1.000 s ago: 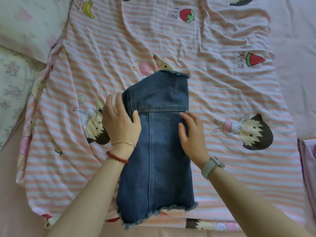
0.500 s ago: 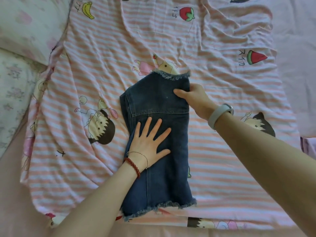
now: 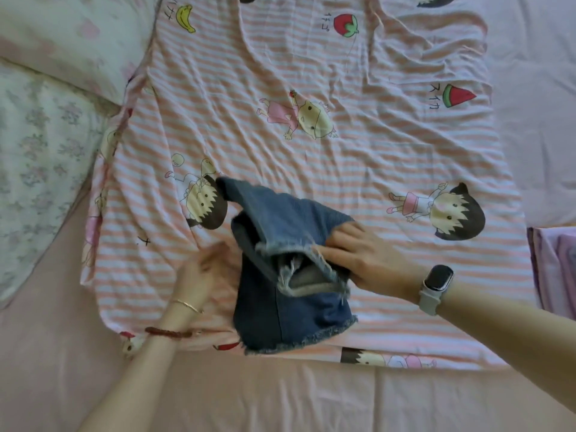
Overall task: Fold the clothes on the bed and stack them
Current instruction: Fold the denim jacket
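Observation:
Blue denim shorts (image 3: pixel 290 310) with frayed hems lie near the front of a pink striped cartoon sheet (image 3: pixel 343 157). Their upper half is doubled over toward me, so one frayed hem sits across the middle. My right hand (image 3: pixel 358 260) grips that folded-over hem at its right side, fingers curled round the cloth. My left hand (image 3: pixel 202 272) is blurred, just left of the shorts, with relaxed fingers that hold nothing. Whether it touches the denim cannot be told.
Two floral pillows (image 3: pixel 46 98) lie at the left. A plain pink bedsheet (image 3: pixel 280 394) shows at the front and right. Some folded lilac cloth (image 3: pixel 554 272) sits at the right edge.
My right hand has pulled the far end of the shorts toward me and folded it over. My left hand has come off the denim and moved left.

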A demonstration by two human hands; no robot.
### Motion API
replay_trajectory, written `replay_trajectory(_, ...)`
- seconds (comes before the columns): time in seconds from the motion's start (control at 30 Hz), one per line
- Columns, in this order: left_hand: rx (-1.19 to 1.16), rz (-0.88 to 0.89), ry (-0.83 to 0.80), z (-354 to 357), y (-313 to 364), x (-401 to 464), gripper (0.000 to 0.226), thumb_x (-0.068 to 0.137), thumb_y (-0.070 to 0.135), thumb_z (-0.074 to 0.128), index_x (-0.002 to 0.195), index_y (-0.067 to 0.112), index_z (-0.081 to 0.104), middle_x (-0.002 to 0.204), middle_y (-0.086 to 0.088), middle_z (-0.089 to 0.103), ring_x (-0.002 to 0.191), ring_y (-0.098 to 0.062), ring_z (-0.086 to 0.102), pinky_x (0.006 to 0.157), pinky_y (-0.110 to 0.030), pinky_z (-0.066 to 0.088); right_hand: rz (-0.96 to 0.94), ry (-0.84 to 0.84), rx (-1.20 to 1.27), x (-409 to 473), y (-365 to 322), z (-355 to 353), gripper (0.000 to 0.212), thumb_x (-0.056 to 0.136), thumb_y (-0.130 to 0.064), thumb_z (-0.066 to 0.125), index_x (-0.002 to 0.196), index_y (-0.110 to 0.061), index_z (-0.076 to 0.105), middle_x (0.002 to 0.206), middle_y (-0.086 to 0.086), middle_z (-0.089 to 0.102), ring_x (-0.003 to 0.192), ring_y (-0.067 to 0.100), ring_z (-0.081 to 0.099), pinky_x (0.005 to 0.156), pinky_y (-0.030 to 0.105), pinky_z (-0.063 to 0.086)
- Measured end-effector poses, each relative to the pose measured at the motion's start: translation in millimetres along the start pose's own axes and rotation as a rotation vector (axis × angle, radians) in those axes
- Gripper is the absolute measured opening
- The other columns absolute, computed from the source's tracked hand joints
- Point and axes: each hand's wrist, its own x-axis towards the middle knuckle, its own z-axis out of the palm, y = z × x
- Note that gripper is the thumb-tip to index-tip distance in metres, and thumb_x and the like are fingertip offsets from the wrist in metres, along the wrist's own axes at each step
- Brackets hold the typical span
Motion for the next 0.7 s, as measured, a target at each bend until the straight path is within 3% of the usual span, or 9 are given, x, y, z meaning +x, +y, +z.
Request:
replay_trajectory(0.07, -0.243, -0.111, 0.147, -25, 16, 9, 0.027, 0.095, 0.010, 0.046, 0.120, 0.005, 0.057, 0.092, 0.002, 0.062, 0.097, -0.023, 0.057, 0.084, -0.033, 0.046, -0.083, -0.062, 0.006, -22, -11, 9, 0.033, 0.092, -0.011, 0.042, 0.124, -0.011, 0.051, 0.089, 0.006, 0.058, 0.084, 0.024, 0.049, 0.080, 0.034, 0.039)
replay_trajectory(0.13, -0.162, -0.044, 0.186, -35, 39, 12, 0.029, 0.096, 0.017, 0.045, 0.121, 0.005, 0.056, 0.103, -0.004, 0.060, 0.108, -0.023, 0.055, 0.093, -0.033, 0.044, -0.124, -0.105, 0.032, -41, -23, 20, 0.032, 0.093, -0.009, 0.038, 0.121, -0.011, 0.053, 0.087, 0.004, 0.058, 0.083, 0.025, 0.052, 0.080, 0.033, 0.039)
replay_trajectory(0.2, 0.152, 0.241, 0.188, -26, 64, 0, 0.035, 0.093, 0.024, 0.046, 0.123, 0.007, 0.056, 0.123, -0.010, 0.055, 0.116, -0.023, 0.049, 0.100, -0.031, 0.036, -0.141, -0.151, 0.050, -55, -34, 33, 0.035, 0.086, -0.005, 0.047, 0.120, -0.012, 0.054, 0.085, 0.004, 0.057, 0.082, 0.025, 0.053, 0.079, 0.031, 0.040)
replay_trajectory(0.27, 0.511, 0.608, 0.123, -2, 77, -19, 0.046, 0.088, 0.036, 0.042, 0.126, 0.012, 0.055, 0.131, -0.013, 0.052, 0.123, -0.030, 0.046, 0.102, -0.043, 0.034, -0.128, -0.186, 0.075, -62, -40, 42, 0.038, 0.080, -0.003, 0.053, 0.117, -0.012, 0.057, 0.085, 0.004, 0.057, 0.082, 0.024, 0.052, 0.077, 0.031, 0.041)
replay_trajectory(0.33, 0.799, 0.769, -0.001, 32, 76, -38, 0.053, 0.086, 0.045, 0.037, 0.132, 0.021, 0.050, 0.139, -0.011, 0.047, 0.130, -0.034, 0.041, 0.103, -0.059, 0.029, -0.088, -0.200, 0.082, -66, -40, 44, 0.034, 0.080, -0.002, 0.052, 0.111, -0.011, 0.063, 0.085, 0.005, 0.058, 0.083, 0.025, 0.053, 0.075, 0.032, 0.044)
replay_trajectory(0.43, 1.121, 0.775, -0.163, 72, 53, -57, 0.064, 0.084, 0.056, 0.046, 0.142, 0.031, 0.034, 0.151, -0.010, 0.028, 0.139, -0.035, 0.024, 0.107, -0.064, 0.013, -0.035, -0.249, 0.059, -74, -31, 40, 0.033, 0.083, -0.006, 0.042, 0.101, -0.010, 0.069, 0.087, 0.007, 0.063, 0.085, 0.026, 0.057, 0.074, 0.032, 0.048)
replay_trajectory(0.53, 1.148, 0.731, -0.181, 86, 24, -66, 0.081, 0.069, 0.055, 0.068, 0.140, 0.028, 0.039, 0.148, -0.011, 0.035, 0.135, -0.033, 0.026, 0.103, -0.060, 0.017, 0.001, -0.350, -0.002, -86, -23, 41, 0.039, 0.077, -0.008, 0.037, 0.093, -0.013, 0.072, 0.089, 0.005, 0.065, 0.095, 0.023, 0.054, 0.078, 0.029, 0.049)
replay_trajectory(0.6, 1.149, 0.736, -0.171, 90, 8, -69, 0.072, 0.076, 0.057, 0.055, 0.140, 0.029, 0.035, 0.149, -0.010, 0.032, 0.135, -0.032, 0.025, 0.100, -0.058, 0.021, 0.072, -0.340, -0.017, -89, -28, 43, 0.039, 0.071, -0.013, 0.037, 0.088, -0.018, 0.073, 0.086, 0.001, 0.065, 0.091, 0.020, 0.058, 0.074, 0.029, 0.051)
replay_trajectory(0.7, 1.103, 0.692, -0.140, 93, 0, -64, 0.060, 0.083, 0.053, 0.030, 0.138, 0.029, 0.033, 0.149, -0.008, 0.029, 0.136, -0.031, 0.026, 0.097, -0.057, 0.026, 0.213, -0.065, -0.024, -73, -49, 43, 0.032, 0.069, -0.013, 0.044, 0.092, -0.015, 0.068, 0.089, 0.002, 0.061, 0.086, 0.020, 0.049, 0.073, 0.029, 0.040)
